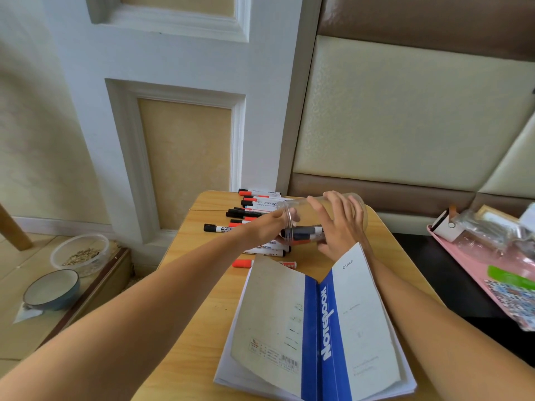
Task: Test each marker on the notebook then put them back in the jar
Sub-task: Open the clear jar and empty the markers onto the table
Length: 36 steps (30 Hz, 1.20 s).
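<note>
A clear plastic jar [301, 209] is tipped on its side above the small wooden table [202, 285], its mouth toward the left. My right hand [338, 224] grips its body. My left hand [272, 230] is at the jar's mouth, its fingers reaching inside; whether they grip anything is hidden. Several markers [304, 233] lie inside the jar. More whiteboard markers [257, 204] with red and black caps are scattered on the table behind and under the jar. The notebook [315, 328] lies cover-up, spread face down, in front of the hands, blue spine showing.
On the floor at the left are a clear bowl of seeds [79, 253] and a blue-rimmed bowl [52, 289]. A pink tray [492, 285] with plastic bags and a small white item stands on the dark surface at right. A wall and padded panel back the table.
</note>
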### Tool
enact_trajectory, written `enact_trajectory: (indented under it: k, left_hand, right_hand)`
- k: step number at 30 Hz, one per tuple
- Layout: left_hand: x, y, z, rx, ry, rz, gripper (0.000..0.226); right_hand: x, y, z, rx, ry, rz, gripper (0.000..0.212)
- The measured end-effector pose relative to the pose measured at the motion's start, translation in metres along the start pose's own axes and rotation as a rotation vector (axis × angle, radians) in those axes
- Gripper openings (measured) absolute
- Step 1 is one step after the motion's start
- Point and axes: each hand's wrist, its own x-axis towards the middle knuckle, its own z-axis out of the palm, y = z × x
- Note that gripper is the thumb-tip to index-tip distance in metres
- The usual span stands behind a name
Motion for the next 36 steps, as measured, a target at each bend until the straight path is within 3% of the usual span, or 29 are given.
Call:
enact_trajectory:
  k: [3, 6, 13, 17, 22, 26, 29, 33, 36]
  left_hand:
    - [-0.003, 0.003, 0.000, -0.074, -0.050, -0.021, 0.056]
    - [-0.006, 0.005, 0.001, -0.199, -0.089, -0.045, 0.040]
    - [-0.002, 0.007, -0.002, -0.471, -0.116, -0.114, 0.031]
    - [0.001, 0.004, -0.001, -0.521, -0.126, -0.142, 0.039]
    - [0.000, 0.000, -0.004, -0.412, -0.206, -0.113, 0.061]
    - [0.007, -0.006, -0.004, -0.332, -0.116, -0.126, 0.040]
    - [0.009, -0.009, -0.002, -0.383, -0.117, -0.107, 0.050]
    - [0.008, -0.012, -0.005, -0.285, -0.140, -0.061, 0.068]
    - [0.011, -0.013, -0.008, -0.201, -0.157, -0.071, 0.053]
  right_hand:
    - [0.002, -0.002, 0.001, 0.013, -0.007, -0.017, 0.118]
    - [0.004, -0.002, 0.001, 0.015, -0.013, -0.036, 0.115]
    - [0.004, 0.002, 0.001, 0.035, -0.056, -0.032, 0.113]
    - [0.006, 0.001, 0.002, 0.050, -0.065, -0.037, 0.112]
    - [0.008, 0.001, 0.006, 0.062, -0.061, -0.092, 0.106]
    - [0.007, -0.001, 0.007, 0.068, -0.046, -0.067, 0.110]
    - [0.008, -0.002, 0.007, 0.074, -0.040, -0.052, 0.111]
    - [0.010, -0.002, 0.008, 0.063, -0.051, -0.095, 0.106]
    - [0.010, -0.003, 0.009, 0.084, -0.030, -0.101, 0.104]
